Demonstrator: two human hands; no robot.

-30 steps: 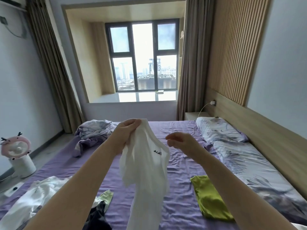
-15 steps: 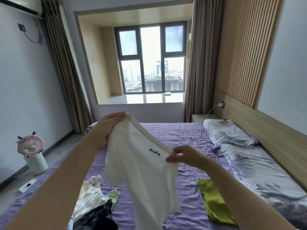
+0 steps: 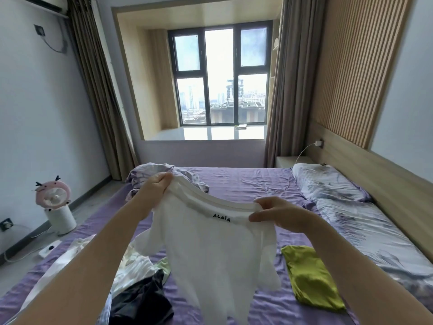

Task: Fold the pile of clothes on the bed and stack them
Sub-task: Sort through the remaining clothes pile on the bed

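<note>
A white T-shirt [image 3: 210, 249] with a small black label at the neck hangs in the air over the purple bed [image 3: 246, 184]. My left hand [image 3: 153, 192] grips its collar at the left shoulder and my right hand [image 3: 274, 213] pinches the collar at the right. The shirt spreads between them, its body drooping down. Below left lies a loose pile of clothes [image 3: 131, 275], white and pale green with a black garment [image 3: 140, 303] on top. A folded lime-green garment [image 3: 311, 277] lies flat on the bed to the right.
Crumpled lilac bedding [image 3: 164, 174] sits at the far left of the bed. Patterned pillows [image 3: 328, 184] and a quilt run along the wooden headboard on the right. A pink fan [image 3: 54, 202] stands on the floor at left. A white charger cable [image 3: 302, 156] trails onto the bed.
My right hand took hold of the collar and both hands pulled apart, spreading the shirt open. The view tilted and shifted slightly.
</note>
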